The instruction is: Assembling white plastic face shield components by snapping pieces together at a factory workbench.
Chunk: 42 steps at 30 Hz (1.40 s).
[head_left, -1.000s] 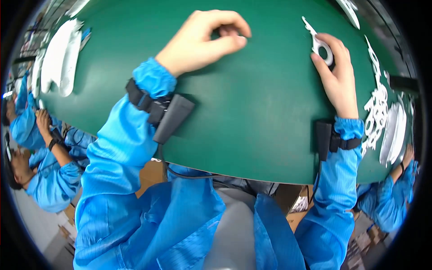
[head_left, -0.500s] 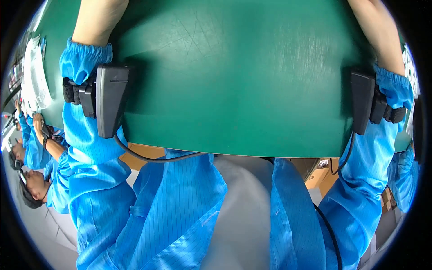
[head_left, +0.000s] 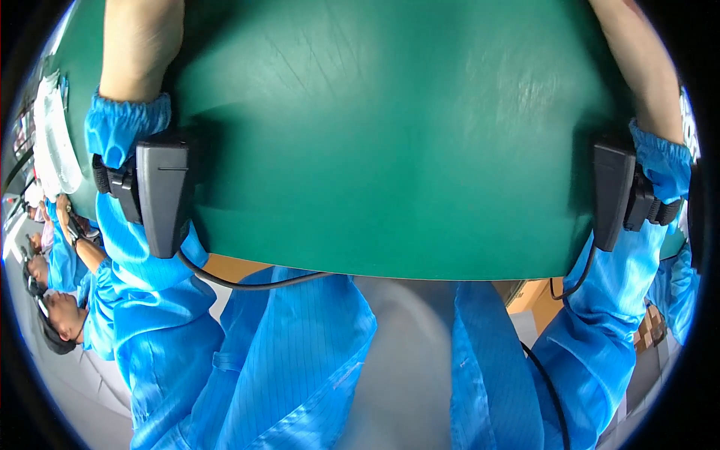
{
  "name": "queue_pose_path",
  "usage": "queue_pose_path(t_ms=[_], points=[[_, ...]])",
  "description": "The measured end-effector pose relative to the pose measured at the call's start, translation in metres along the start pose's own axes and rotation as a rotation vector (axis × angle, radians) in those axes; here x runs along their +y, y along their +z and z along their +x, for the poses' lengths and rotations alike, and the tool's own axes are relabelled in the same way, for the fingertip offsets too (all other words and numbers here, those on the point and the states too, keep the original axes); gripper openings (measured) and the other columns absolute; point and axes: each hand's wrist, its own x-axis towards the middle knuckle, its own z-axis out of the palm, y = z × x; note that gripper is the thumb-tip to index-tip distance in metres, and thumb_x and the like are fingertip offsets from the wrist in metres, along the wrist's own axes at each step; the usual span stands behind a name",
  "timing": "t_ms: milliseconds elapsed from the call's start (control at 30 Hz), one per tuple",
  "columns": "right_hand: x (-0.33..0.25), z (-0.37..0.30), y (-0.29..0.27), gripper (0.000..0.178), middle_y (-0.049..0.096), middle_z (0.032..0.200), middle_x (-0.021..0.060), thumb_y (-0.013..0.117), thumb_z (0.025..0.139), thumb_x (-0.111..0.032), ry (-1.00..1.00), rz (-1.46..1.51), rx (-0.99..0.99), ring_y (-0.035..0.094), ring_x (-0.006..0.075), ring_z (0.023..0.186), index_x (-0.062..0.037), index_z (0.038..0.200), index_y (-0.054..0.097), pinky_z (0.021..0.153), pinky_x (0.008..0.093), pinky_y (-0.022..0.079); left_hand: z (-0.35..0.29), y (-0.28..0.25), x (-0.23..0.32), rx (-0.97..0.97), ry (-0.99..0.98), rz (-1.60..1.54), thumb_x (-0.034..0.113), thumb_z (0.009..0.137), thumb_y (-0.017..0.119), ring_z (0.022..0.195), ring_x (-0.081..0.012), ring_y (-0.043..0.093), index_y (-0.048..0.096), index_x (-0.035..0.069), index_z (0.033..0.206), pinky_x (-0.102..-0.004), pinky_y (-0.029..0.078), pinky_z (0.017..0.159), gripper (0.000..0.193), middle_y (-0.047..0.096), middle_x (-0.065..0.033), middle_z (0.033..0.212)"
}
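Both my hands lie beyond the upper edge of the picture, so their fingers and anything in them are hidden. My left forearm [head_left: 141,56], bare above a blue elastic cuff, reaches forward along the left of the green tabletop [head_left: 375,165]. On the right, my right forearm [head_left: 643,71] stretches forward the same way. A black box-shaped device [head_left: 165,199] is strapped to my left sleeve near the wrist. Its twin, another black device [head_left: 613,196], sits on my right sleeve.
Clear plastic wrapping [head_left: 56,142] lies at the table's far left. Beyond it, people in blue work at the left side [head_left: 64,319]. Cardboard boxes [head_left: 536,296] show below the front edge. A black cable [head_left: 262,286] runs from the left device, with another cable [head_left: 581,281] at the right.
The tabletop's front edge and both forearms sit lower in the picture. My left forearm has shifted left, and my right one slightly right.
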Motion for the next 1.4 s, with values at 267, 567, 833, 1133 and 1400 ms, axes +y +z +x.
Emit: queue_pose_path(t_ms=[267,567,833,1133,1400], points=[[0.005,-0.002,-0.027,0.036,0.058,0.106,0.0130,0.068,0.067,-0.009,-0.201,-0.210,0.150,0.052,0.0330,0.102,-0.0071,0.102,0.060,0.091,0.0410,0.043,0.005,-0.007,0.006,0.019,0.267,0.324,0.017,0.082,0.065,0.074,-0.0169,0.056,0.063,0.004,0.079,-0.0289,0.046,0.066,0.013,0.060,-0.0056,0.077],[-0.020,-0.012,-0.016,0.048,0.056,0.115,0.0128,0.075,0.073,-0.020,-0.006,0.023,0.083,0.048,0.0344,0.110,-0.0060,0.116,0.059,0.096,0.0427,0.040,-0.021,-0.018,0.001,0.066,0.222,0.346,0.019,0.078,0.069,0.066,-0.0199,0.055,0.059,0.010,0.068,-0.0330,0.039,0.066,0.017,0.059,-0.0026,0.069],[-0.006,-0.012,-0.020,0.056,0.058,0.118,0.0106,0.076,0.072,-0.021,0.024,0.121,0.027,0.048,0.0320,0.116,-0.0120,0.124,0.057,0.101,0.0411,0.036,-0.011,-0.007,-0.004,0.075,0.235,0.378,0.026,0.080,0.069,0.071,-0.0192,0.054,0.059,0.010,0.065,-0.0356,0.038,0.071,0.024,0.058,0.0001,0.066],[-0.011,-0.022,-0.022,0.057,0.058,0.119,0.0122,0.077,0.073,-0.016,0.072,0.151,0.037,0.049,0.0310,0.116,-0.0074,0.125,0.055,0.102,0.0392,0.039,-0.017,-0.005,0.004,0.069,0.220,0.351,0.024,0.080,0.068,0.070,-0.0214,0.055,0.059,0.007,0.067,-0.0362,0.043,0.066,0.024,0.058,-0.0031,0.066],[-0.001,-0.019,-0.018,0.057,0.060,0.115,0.0153,0.078,0.064,-0.011,-0.020,0.134,0.159,0.052,0.0351,0.111,-0.0065,0.118,0.059,0.098,0.0428,0.043,-0.011,-0.001,0.001,0.098,0.286,0.442,0.025,0.082,0.066,0.076,-0.0237,0.054,0.054,0.010,0.064,-0.0399,0.039,0.070,0.026,0.056,-0.0034,0.069]])
